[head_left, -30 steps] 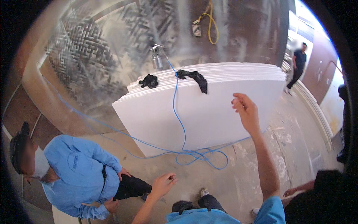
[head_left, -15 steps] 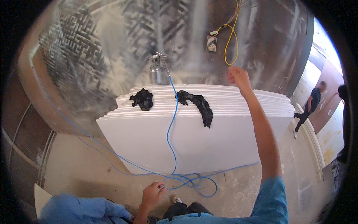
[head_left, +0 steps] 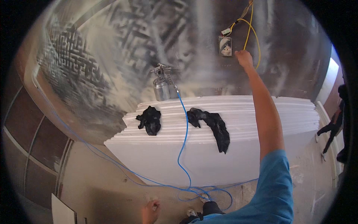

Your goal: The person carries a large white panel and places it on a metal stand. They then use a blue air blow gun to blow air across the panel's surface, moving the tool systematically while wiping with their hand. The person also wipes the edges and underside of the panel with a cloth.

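Two crumpled black pieces (head_left: 150,121) lie on white panels (head_left: 209,164) below the right hand (head_left: 244,59), its closure unclear.

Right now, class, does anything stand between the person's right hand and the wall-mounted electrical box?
Nothing visible: only a narrow strip of bare wall shows between the right hand and the electrical box. The yellow cable loops on the hand's other side.

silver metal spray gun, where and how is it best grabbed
Probably by its metal handle, from the right: it slants down on that side of the silver cylindrical cup. Grip above the thin blue hose joined to the handle's lower end.
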Tool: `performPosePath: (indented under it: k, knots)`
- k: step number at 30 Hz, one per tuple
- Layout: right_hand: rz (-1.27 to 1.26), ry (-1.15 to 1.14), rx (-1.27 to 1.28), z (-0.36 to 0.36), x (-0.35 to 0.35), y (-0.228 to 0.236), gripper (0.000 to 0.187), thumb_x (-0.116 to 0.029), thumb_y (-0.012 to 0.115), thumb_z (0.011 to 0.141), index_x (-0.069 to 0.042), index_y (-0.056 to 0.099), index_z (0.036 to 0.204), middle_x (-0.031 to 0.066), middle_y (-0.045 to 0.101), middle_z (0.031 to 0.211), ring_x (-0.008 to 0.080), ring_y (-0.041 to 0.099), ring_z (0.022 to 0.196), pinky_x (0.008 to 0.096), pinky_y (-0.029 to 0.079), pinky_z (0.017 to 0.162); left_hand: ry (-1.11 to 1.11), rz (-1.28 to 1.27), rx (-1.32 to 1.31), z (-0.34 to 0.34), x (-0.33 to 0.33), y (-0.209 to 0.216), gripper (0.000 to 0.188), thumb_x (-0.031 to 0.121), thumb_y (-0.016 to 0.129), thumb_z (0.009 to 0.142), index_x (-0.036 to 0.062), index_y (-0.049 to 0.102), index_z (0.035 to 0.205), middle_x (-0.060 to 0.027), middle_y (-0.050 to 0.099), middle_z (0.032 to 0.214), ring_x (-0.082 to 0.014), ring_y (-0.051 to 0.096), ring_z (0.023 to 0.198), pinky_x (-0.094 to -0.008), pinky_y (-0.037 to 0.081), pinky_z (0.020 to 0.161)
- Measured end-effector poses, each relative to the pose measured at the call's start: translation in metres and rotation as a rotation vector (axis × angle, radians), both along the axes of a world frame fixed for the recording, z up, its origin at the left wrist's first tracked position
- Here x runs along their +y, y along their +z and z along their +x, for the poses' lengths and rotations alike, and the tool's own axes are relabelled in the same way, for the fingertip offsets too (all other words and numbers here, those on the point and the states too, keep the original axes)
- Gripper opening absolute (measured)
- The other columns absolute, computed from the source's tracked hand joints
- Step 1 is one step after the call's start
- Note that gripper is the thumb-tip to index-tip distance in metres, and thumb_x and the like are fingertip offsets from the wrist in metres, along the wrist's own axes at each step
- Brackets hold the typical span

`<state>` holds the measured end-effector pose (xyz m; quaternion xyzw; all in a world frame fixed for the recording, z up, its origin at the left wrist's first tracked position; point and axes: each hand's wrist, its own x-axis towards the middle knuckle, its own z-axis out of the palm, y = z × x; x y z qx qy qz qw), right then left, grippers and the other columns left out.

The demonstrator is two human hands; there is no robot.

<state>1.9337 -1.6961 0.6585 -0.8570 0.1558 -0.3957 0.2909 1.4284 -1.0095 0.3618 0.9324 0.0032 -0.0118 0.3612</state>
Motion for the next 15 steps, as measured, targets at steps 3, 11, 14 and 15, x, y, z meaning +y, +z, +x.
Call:
performPosePath:
  k: [3,11,14,15]
  knots:
    - [-0.027,-0.039,-0.063,0.047,-0.019,-0.004,0.061,-0.056,0.063,0.096,0.002,0.073,0.113,0.0294,0.074,0.111,0.0461,0.07,0.112,0.0532,0.054,0.096,0.042,0.083,0.052,0.005,-0.018,-0.002,0.026,0.017,0.079,0.091,0.0023,0.075,0.112,-0.0138,0.079,0.095,-0.0261,0.078,0.091,-0.0367,0.06,0.083]
    - [0.047,0.089,-0.123,0.098,-0.027,-0.018,0.06,-0.059,0.069,0.094,-0.002,0.072,0.112,0.0227,0.076,0.107,0.0452,0.071,0.105,0.0519,0.055,0.088,0.072,0.085,0.3,0.035,-0.079,0.006,0.036,0.028,0.072,0.098,0.0018,0.074,0.122,-0.0222,0.078,0.111,-0.0363,0.077,0.102,-0.0433,0.06,0.085]
    - [0.002,0.042,-0.205,0.096,-0.022,-0.022,0.054,-0.053,0.074,0.094,-0.002,0.071,0.108,0.0209,0.075,0.1,0.0424,0.072,0.097,0.0508,0.054,0.083,0.052,0.038,0.257,0.036,-0.087,-0.001,0.035,0.028,0.072,0.099,0.0011,0.074,0.122,-0.0208,0.078,0.111,-0.0355,0.076,0.102,-0.0426,0.059,0.088]
    - [-0.058,0.008,-0.215,0.094,-0.02,-0.021,0.052,-0.052,0.076,0.093,-0.002,0.071,0.106,0.0196,0.075,0.095,0.04,0.073,0.092,0.0492,0.054,0.08,0.027,0.057,0.219,0.036,-0.087,-0.009,0.035,0.028,0.072,0.099,0.0009,0.074,0.122,-0.0203,0.078,0.111,-0.0348,0.075,0.103,-0.0424,0.058,0.09]
